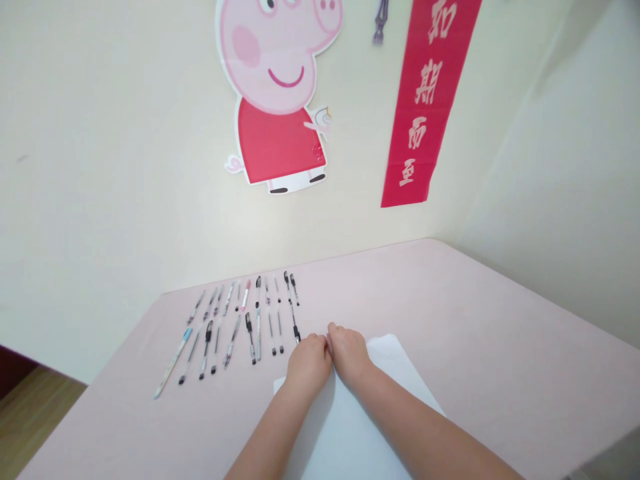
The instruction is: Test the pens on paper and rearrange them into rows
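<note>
A white sheet of paper (350, 427) lies under my forearms, reaching past the bottom of the view. At its far edge my left hand (310, 360) and my right hand (347, 350) meet side by side, knuckles up. Both have their fingers curled in on the paper's edge, and the thumbs press close together. The fingertips and the bit of paper between them are mostly hidden. A black-and-clear pen (295, 323) lies just beyond my left hand.
Several pens and refills lie in two rows on the pink tabletop (500, 347), among them a blue-capped pen (173, 363) at the left and a pink marker (245, 295). Behind the table, a wall carries a cartoon pig cutout (280, 140) and a red banner (415, 113).
</note>
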The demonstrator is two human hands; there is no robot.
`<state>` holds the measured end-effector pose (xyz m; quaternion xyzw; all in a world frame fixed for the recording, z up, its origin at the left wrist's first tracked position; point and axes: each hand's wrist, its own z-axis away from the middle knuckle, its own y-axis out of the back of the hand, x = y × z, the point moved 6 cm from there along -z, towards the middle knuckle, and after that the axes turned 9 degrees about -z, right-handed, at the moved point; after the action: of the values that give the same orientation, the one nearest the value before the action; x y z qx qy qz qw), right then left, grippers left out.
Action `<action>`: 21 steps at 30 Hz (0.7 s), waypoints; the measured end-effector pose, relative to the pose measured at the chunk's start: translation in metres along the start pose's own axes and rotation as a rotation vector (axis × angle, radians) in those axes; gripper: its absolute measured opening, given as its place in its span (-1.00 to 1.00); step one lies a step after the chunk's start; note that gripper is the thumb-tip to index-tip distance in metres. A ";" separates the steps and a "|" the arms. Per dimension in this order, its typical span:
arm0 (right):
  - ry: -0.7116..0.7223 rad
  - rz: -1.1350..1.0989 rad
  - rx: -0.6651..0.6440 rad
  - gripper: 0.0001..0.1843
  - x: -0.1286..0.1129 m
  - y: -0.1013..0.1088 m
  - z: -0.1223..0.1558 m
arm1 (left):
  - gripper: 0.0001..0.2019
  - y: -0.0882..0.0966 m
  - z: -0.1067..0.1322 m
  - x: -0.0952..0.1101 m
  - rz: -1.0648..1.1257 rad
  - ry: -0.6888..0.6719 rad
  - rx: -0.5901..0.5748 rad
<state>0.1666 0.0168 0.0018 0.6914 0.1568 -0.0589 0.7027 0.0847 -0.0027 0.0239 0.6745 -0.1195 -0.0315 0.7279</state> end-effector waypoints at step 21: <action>-0.013 -0.232 -0.056 -0.69 -0.043 0.005 -0.119 | -0.81 -0.015 0.003 -0.002 0.163 -0.022 0.179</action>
<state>0.1110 0.1288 0.0204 0.6482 0.2326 -0.1399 0.7114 0.0841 -0.0068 0.0090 0.7245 -0.1841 0.0311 0.6635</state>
